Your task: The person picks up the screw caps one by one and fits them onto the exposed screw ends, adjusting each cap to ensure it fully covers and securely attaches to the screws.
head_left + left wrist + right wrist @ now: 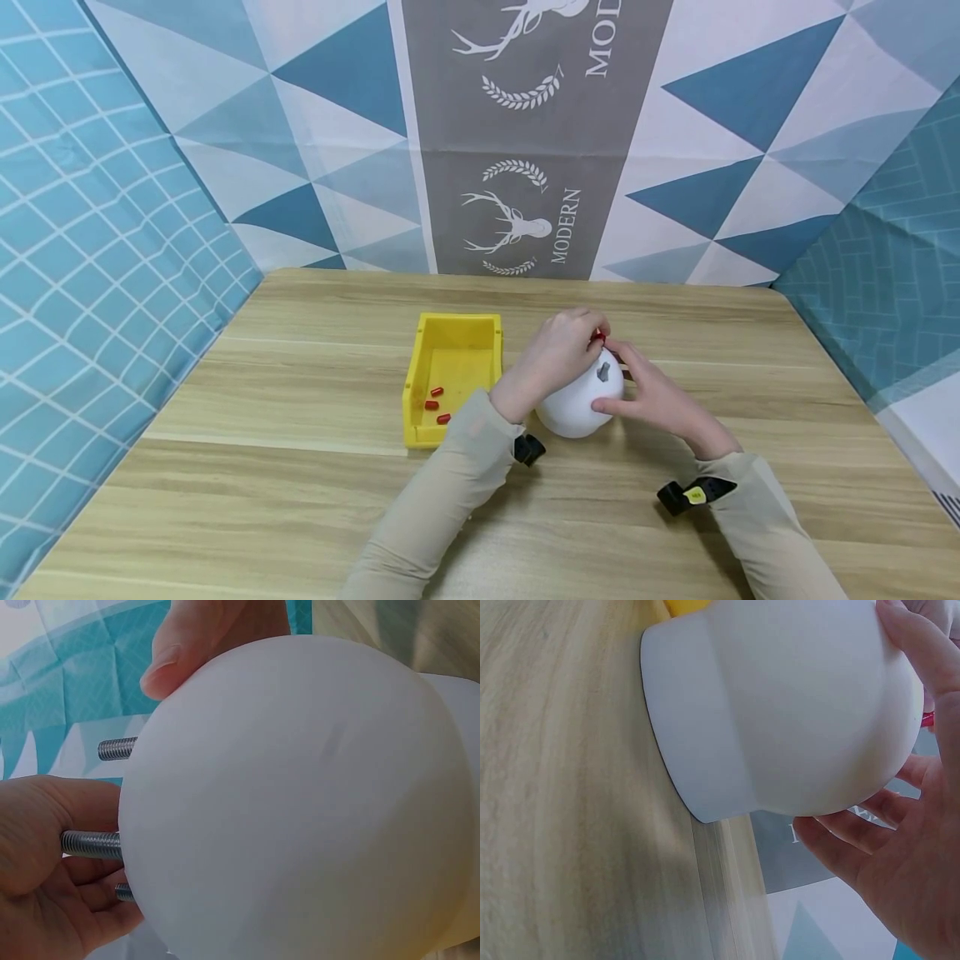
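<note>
A white rounded object [573, 408] with a narrower base stands on the table. Metal threaded studs [91, 844] stick out of its domed top. My left hand [558, 354] is over the top of it, its fingertips pinching a small red cap [597, 337] that they mostly cover. My right hand [652, 400] grips the dome from the right, with the thumb [166, 667] on the near side and the fingers [840, 851] around the far side.
Left of the white object sits a yellow bin [410, 408] holding several small red caps [432, 405]. The wooden table [262, 483] meets a patterned cloth wall [360, 217] behind. Black straps with small devices [684, 497] are on both wrists.
</note>
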A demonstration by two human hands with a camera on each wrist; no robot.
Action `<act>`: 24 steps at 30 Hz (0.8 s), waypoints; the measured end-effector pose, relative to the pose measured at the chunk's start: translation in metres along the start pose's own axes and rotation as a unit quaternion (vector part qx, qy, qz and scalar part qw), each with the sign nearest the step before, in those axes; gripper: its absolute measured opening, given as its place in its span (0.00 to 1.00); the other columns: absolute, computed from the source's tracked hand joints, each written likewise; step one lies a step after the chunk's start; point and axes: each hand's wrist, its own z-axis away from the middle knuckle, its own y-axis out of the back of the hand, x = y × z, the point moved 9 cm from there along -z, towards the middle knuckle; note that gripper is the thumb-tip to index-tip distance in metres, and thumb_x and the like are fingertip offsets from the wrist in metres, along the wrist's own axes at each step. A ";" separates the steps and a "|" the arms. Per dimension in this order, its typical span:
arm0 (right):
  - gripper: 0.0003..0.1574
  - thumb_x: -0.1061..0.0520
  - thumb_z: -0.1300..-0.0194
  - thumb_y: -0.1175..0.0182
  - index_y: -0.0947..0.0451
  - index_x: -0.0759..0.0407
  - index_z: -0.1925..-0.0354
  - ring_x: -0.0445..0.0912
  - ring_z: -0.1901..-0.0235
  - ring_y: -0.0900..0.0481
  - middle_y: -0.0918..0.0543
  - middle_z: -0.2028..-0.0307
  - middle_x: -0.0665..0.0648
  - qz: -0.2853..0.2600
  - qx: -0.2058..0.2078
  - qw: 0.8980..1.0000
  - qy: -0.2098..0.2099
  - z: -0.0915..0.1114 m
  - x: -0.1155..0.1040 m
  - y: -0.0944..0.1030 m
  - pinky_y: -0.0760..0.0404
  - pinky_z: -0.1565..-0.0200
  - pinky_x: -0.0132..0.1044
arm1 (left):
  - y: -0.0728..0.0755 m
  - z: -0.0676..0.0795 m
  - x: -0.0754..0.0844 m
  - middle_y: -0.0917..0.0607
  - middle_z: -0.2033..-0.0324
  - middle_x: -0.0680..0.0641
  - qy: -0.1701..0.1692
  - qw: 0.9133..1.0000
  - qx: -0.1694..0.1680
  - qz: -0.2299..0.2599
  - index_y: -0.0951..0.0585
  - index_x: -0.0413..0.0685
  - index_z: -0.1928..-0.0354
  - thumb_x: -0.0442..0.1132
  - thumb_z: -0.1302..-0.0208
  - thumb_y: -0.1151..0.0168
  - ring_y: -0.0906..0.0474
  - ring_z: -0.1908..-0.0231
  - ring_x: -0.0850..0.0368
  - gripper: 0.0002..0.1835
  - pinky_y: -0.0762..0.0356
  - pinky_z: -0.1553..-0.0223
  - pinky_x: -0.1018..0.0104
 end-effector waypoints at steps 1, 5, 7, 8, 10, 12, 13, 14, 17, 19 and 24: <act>0.57 0.41 0.50 0.34 0.54 0.53 0.32 0.60 0.40 0.38 0.44 0.35 0.59 0.002 0.000 1.000 0.000 0.000 0.000 0.000 0.36 0.44 0.59 | 0.000 0.000 0.000 0.18 0.65 0.51 -0.001 1.000 -0.003 -0.001 0.20 0.47 0.62 0.36 0.40 0.44 0.23 0.64 0.60 0.06 0.24 0.61 0.74; 0.57 0.42 0.49 0.34 0.55 0.53 0.31 0.60 0.40 0.38 0.45 0.35 0.60 -0.001 -0.001 1.000 0.005 -0.001 0.000 -0.001 0.36 0.44 0.60 | -0.002 0.000 0.001 0.19 0.62 0.51 -0.005 1.000 -0.012 -0.009 0.21 0.48 0.59 0.37 0.39 0.45 0.23 0.63 0.60 0.08 0.24 0.61 0.74; 0.57 0.43 0.49 0.34 0.55 0.54 0.31 0.60 0.40 0.38 0.45 0.35 0.60 -0.004 -0.002 1.000 0.009 0.000 -0.002 -0.001 0.36 0.44 0.59 | -0.003 0.000 0.001 0.19 0.60 0.50 -0.006 1.000 -0.016 -0.011 0.22 0.48 0.56 0.37 0.38 0.46 0.23 0.61 0.59 0.09 0.24 0.60 0.73; 0.57 0.43 0.49 0.34 0.55 0.54 0.31 0.60 0.39 0.39 0.45 0.35 0.60 -0.005 -0.002 1.000 0.010 0.000 -0.002 -0.001 0.36 0.44 0.59 | -0.003 0.000 0.001 0.19 0.59 0.50 -0.005 1.000 -0.018 -0.010 0.23 0.47 0.55 0.37 0.38 0.46 0.23 0.60 0.58 0.10 0.24 0.59 0.72; 0.57 0.44 0.49 0.34 0.55 0.54 0.31 0.59 0.39 0.39 0.45 0.35 0.59 -0.006 -0.001 1.000 0.012 0.000 -0.003 0.000 0.36 0.44 0.59 | -0.003 0.000 0.001 0.19 0.57 0.50 -0.002 1.000 -0.021 -0.009 0.24 0.46 0.53 0.37 0.38 0.46 0.23 0.59 0.58 0.12 0.24 0.58 0.71; 0.57 0.44 0.50 0.34 0.55 0.54 0.31 0.58 0.39 0.39 0.45 0.35 0.59 -0.007 0.000 1.000 0.012 0.000 -0.003 0.000 0.36 0.44 0.58 | -0.003 0.000 0.001 0.20 0.55 0.49 0.000 1.000 -0.021 -0.009 0.25 0.46 0.51 0.37 0.38 0.46 0.23 0.57 0.57 0.13 0.24 0.56 0.69; 0.57 0.44 0.50 0.34 0.55 0.54 0.31 0.58 0.39 0.39 0.45 0.35 0.59 -0.006 0.001 1.000 0.013 0.000 -0.003 0.000 0.35 0.43 0.58 | -0.003 0.000 0.001 0.20 0.55 0.49 0.001 1.000 -0.021 -0.011 0.25 0.45 0.50 0.37 0.38 0.46 0.23 0.56 0.57 0.14 0.24 0.56 0.69; 0.57 0.44 0.50 0.34 0.55 0.54 0.31 0.58 0.39 0.39 0.45 0.35 0.59 -0.006 0.001 1.000 0.014 0.000 -0.004 0.001 0.35 0.43 0.58 | -0.003 0.001 0.001 0.20 0.54 0.49 0.002 1.000 -0.020 -0.012 0.26 0.45 0.50 0.37 0.39 0.46 0.23 0.55 0.56 0.15 0.24 0.55 0.68; 0.56 0.44 0.49 0.34 0.54 0.54 0.32 0.58 0.39 0.38 0.44 0.35 0.59 -0.003 0.002 1.000 0.014 0.000 -0.004 0.001 0.35 0.44 0.58 | -0.002 0.002 0.001 0.20 0.54 0.48 0.003 1.000 -0.013 -0.016 0.27 0.45 0.48 0.37 0.39 0.45 0.23 0.53 0.55 0.16 0.25 0.53 0.67; 0.56 0.44 0.49 0.34 0.54 0.55 0.32 0.59 0.39 0.38 0.44 0.35 0.60 -0.002 0.001 1.000 0.013 0.000 -0.003 0.001 0.35 0.44 0.58 | -0.002 0.003 0.000 0.20 0.55 0.48 0.003 1.000 -0.007 -0.014 0.27 0.44 0.48 0.37 0.40 0.45 0.23 0.54 0.56 0.17 0.25 0.53 0.67; 0.57 0.43 0.49 0.34 0.54 0.56 0.32 0.59 0.39 0.39 0.44 0.36 0.60 -0.004 0.000 1.000 0.010 0.000 -0.003 0.000 0.36 0.44 0.59 | -0.001 0.006 -0.003 0.19 0.59 0.48 0.004 1.000 0.010 0.002 0.28 0.44 0.49 0.38 0.39 0.46 0.24 0.61 0.59 0.16 0.24 0.60 0.69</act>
